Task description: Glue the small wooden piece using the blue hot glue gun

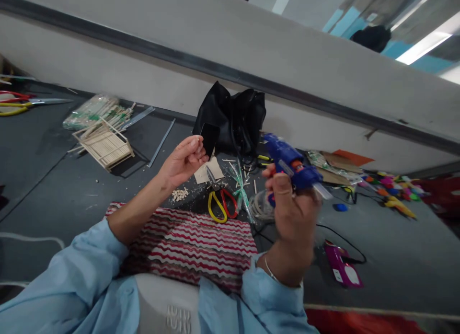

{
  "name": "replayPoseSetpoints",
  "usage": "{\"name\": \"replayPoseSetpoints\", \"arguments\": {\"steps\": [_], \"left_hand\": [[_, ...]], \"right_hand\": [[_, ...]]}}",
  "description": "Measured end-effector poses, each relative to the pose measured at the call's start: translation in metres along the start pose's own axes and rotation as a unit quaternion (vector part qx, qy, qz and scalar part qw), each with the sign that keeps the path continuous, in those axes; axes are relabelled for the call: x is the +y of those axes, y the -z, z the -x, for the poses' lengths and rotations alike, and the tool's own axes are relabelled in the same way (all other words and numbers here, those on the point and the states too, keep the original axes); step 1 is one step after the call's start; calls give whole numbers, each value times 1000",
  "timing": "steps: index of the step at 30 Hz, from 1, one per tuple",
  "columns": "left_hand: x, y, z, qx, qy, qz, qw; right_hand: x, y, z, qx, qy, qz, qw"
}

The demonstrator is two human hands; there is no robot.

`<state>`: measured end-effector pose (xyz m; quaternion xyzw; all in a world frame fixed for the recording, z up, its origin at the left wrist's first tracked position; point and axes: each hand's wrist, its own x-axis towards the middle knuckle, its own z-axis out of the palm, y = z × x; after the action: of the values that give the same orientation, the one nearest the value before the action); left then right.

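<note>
My right hand (293,204) is wrapped round a blue hot glue gun (287,156), with a clear glue stick (322,190) jutting from its rear end. The nozzle points up and to the left, apart from my other hand. My left hand (189,159) is raised with thumb and fingertips pinched together; whatever sits between them is too small to make out. Just behind those fingertips shows a flat dark rectangle (210,136). Below, on the table, lie scissors (223,204) with yellow and red handles, and a small heap of cut pale stick bits (179,195).
A small slatted stick model (105,146) stands at the left, beside bagged sticks (95,111) and a metal ruler (161,142). A black bag (230,116) rests against the wall. Colourful pompoms (395,185) and a magenta box (341,266) with a cable lie right.
</note>
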<state>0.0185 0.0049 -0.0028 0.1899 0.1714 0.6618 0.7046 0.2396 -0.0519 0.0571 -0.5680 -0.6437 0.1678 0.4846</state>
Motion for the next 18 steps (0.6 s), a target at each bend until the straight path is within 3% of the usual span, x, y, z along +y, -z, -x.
{"name": "replayPoseSetpoints", "arguments": {"steps": [3, 6, 9, 12, 18], "left_hand": [[5, -2, 2, -4, -14, -15, 1000], [7, -6, 5, -11, -19, -30, 999], [9, -9, 7, -3, -21, -39, 999], [13, -11, 8, 3, -32, -46, 998], [22, -10, 8, -7, -58, -35, 998]], "right_hand": [[27, 23, -11, 49, 34, 247, 967], [57, 35, -12, 23, -29, 357, 933], [83, 36, -2, -23, -79, 411, 908], [98, 37, 12, -67, -88, 437, 893], [93, 41, 24, -66, -116, 437, 889]]}}
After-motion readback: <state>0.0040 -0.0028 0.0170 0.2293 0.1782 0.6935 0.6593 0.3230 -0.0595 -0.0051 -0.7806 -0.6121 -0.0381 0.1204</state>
